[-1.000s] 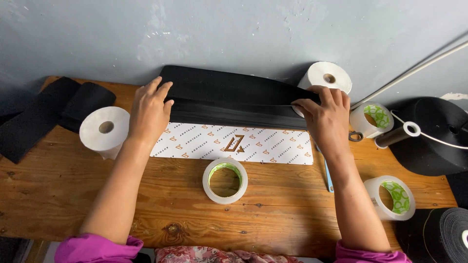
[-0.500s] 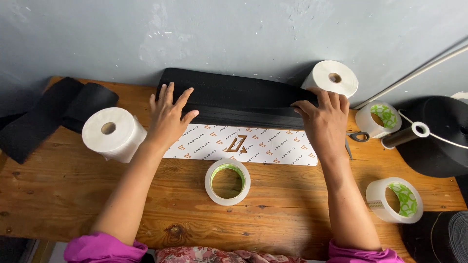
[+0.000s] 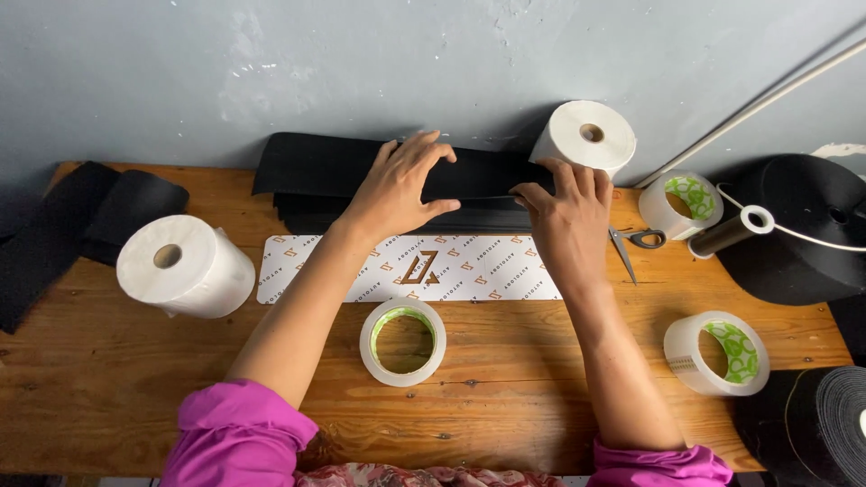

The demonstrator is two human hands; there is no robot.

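Both hands lie on a black folded sheet at the top centre of the wooden table.

The left hand [image 3: 397, 189] lies flat with fingers spread on the black sheet [image 3: 311, 171]; the right hand [image 3: 568, 221] presses its fingertips, close together, on the sheet's lower edge. Just below lies a white patterned strip [image 3: 478, 271], and below that a tape roll [image 3: 403, 342]. A paper roll [image 3: 185, 266] sits at left, another paper roll [image 3: 586, 135] at upper right, scissors [image 3: 631, 243] just right of the right hand. Table [image 3: 117, 379] fills the lower frame.
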